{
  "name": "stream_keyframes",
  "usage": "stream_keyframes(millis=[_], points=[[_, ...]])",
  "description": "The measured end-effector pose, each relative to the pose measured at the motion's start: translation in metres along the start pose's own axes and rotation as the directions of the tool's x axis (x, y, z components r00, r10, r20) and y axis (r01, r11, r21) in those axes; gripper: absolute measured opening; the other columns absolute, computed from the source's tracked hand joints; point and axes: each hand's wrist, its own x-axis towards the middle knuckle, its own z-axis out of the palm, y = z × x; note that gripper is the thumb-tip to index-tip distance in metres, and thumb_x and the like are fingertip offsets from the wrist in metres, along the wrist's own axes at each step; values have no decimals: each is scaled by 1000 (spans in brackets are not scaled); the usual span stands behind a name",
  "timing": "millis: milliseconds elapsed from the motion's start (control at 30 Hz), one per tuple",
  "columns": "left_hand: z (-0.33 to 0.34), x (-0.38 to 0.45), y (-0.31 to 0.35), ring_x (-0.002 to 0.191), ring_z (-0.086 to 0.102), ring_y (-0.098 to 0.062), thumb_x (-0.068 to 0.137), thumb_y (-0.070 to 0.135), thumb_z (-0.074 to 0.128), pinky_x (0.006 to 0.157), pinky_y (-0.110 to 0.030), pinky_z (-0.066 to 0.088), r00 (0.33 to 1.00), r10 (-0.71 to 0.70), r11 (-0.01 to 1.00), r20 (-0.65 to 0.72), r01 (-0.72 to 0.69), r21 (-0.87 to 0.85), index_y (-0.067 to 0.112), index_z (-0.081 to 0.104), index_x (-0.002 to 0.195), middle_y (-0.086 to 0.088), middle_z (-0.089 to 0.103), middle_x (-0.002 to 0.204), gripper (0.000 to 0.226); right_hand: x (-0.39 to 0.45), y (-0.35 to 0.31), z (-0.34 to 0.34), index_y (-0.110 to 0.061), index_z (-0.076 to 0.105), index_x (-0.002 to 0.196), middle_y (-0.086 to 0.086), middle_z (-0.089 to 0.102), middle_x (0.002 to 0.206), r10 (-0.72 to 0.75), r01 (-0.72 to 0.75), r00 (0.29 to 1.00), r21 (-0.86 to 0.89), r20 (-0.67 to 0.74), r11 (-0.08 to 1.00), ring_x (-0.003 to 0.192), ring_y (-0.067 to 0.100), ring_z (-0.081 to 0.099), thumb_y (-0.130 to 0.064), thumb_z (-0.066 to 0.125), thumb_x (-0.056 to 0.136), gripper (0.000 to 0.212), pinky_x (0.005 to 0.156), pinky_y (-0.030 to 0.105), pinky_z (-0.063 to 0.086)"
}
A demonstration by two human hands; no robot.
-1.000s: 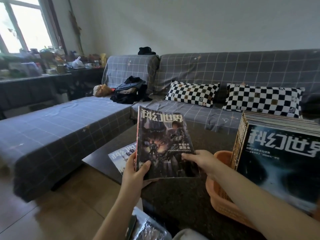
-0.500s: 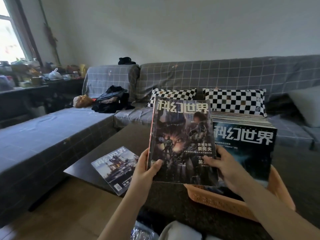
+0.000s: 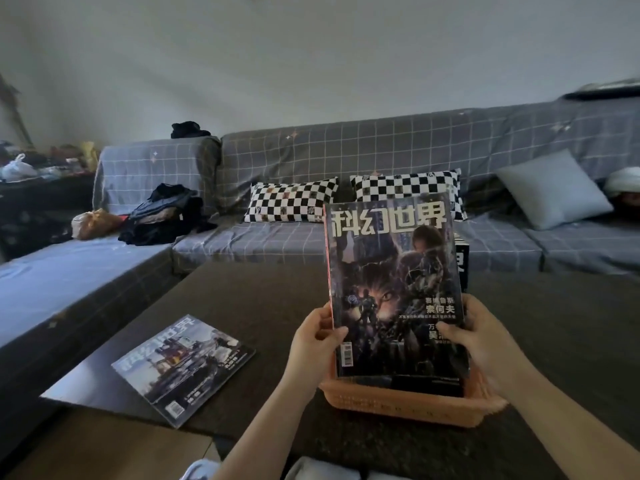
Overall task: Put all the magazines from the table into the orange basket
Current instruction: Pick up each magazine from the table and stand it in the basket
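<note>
The held magazine (image 3: 393, 285) stands upright over the orange basket (image 3: 408, 401), thin, light and floppy, best taken by its lower side edges; left hand (image 3: 317, 339) and right hand (image 3: 479, 336) each have their grip clamped there. Magazines already upright in the basket crowd the slot, and another magazine (image 3: 183, 367) lies on the counter (image 3: 263, 306), well apart to the left.

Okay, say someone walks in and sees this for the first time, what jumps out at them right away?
First, the dark magazine held upright in the middle, the left hand and right hand gripping its lower edges over the orange basket on the table. Next, a second magazine lying flat near the table's left corner. Behind, two checkered pillows stand out on the grey sofa.
</note>
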Motion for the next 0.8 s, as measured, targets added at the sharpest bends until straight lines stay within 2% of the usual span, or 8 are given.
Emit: stream_keyframes(millis=[133, 200, 267, 367, 500, 633, 700, 800], points=[[20, 9, -8, 96, 61, -5, 91, 16, 65, 77, -23, 53, 999, -38, 994, 5, 37, 100, 32, 61, 110, 11, 66, 106, 24, 5, 13, -13, -27, 55, 107, 1, 67, 105, 1, -4, 999, -91, -41, 996, 99, 23, 63, -5, 65, 84, 34, 88, 51, 50], [26, 13, -12, 97, 62, -8, 90, 19, 66, 81, -28, 54, 999, -45, 982, -15, 47, 180, 28, 64, 107, 7, 67, 109, 20, 8, 20, -16, -28, 55, 110, -4, 68, 103, -10, -5, 997, -196, -76, 981, 97, 19, 64, -10, 67, 83, 34, 85, 45, 51], [30, 16, -14, 93, 63, -7, 89, 21, 68, 75, -25, 53, 997, -36, 965, -63, 51, 258, 24, 65, 104, 6, 68, 105, 16, 11, 28, -16, -25, 51, 125, -6, 67, 108, -28, -6, 994, -307, -105, 952, 97, 16, 62, -16, 68, 83, 46, 76, 33, 51], [34, 18, -15, 81, 66, -8, 87, 24, 70, 68, -26, 55, 995, -8, 929, -102, 45, 368, 30, 61, 89, 9, 69, 91, 11, 13, 38, -16, -24, 44, 136, -3, 63, 121, -85, -2, 984, -487, -157, 874, 106, 19, 59, -21, 69, 82, 60, 65, 19, 40], [37, 18, -18, 79, 65, -6, 87, 20, 69, 75, -32, 57, 996, 26, 873, -91, 22, 487, 34, 57, 80, 11, 67, 84, 19, 14, 47, -19, -19, 59, 122, 0, 66, 116, -130, -17, 975, -638, -183, 770, 94, 15, 64, -24, 73, 78, 46, 58, 12, 37], [39, 18, -17, 77, 61, 0, 87, 20, 68, 74, -29, 57, 995, 50, 841, -91, 7, 541, 35, 55, 78, 13, 63, 81, 21, 16, 48, -19, -16, 66, 109, 1, 71, 103, -148, -15, 973, -694, -175, 720, 73, 7, 62, -22, 75, 76, 35, 60, 14, 46], [40, 17, -16, 76, 60, 1, 87, 20, 69, 76, -30, 57, 994, 63, 838, -91, -3, 546, 34, 55, 79, 13, 62, 79, 22, 17, 47, -18, -15, 64, 112, 1, 69, 110, -144, -28, 974, -719, -176, 695, 81, 11, 65, -22, 73, 78, 35, 66, 20, 51], [41, 16, -15, 78, 60, 1, 87, 20, 69, 78, -32, 58, 992, 57, 843, -111, 11, 537, 27, 58, 95, 15, 61, 80, 15, 16, 46, -16, -15, 55, 124, 0, 65, 119, -147, -16, 976, -728, -160, 686, 88, 12, 65, -19, 72, 79, 49, 72, 23, 53]])
